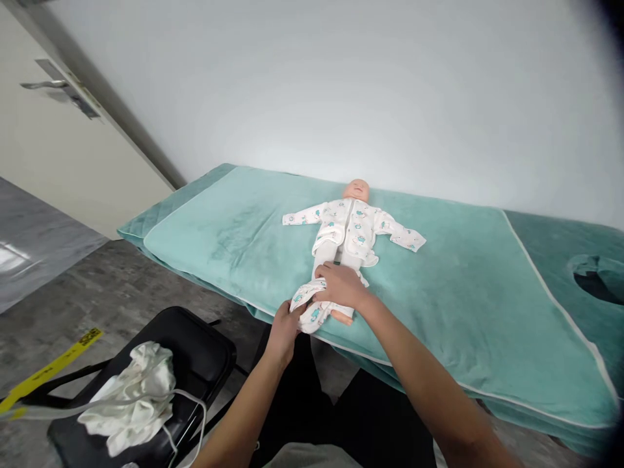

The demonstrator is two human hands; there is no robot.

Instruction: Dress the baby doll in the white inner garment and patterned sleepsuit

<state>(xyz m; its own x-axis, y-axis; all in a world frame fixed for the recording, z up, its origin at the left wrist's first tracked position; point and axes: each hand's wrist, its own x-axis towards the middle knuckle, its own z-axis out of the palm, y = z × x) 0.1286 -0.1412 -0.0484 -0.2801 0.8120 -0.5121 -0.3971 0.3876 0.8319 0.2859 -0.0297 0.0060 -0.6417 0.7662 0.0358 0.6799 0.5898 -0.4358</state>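
Note:
A baby doll (357,189) lies on its back in a white printed jacket (358,227), both sleeves spread out. White printed baby pants (314,315) are bunched around its lower legs near the bed's front edge. My left hand (283,333) is closed on the lower end of the pants, at the pant leg on the left. Over the doll's legs, my right hand (340,286) pinches the pants' fabric higher up. One bare doll foot (342,317) pokes out of the other pant leg. The other foot is hidden by cloth and my hands.
The doll rests on a teal-covered massage bed (468,279) with a face hole (599,279) at the right, against a wall. A black folding chair (205,338) at lower left bears a crumpled white cloth (141,390); a pale cable (190,395) crosses it. A door (73,130) stands at left.

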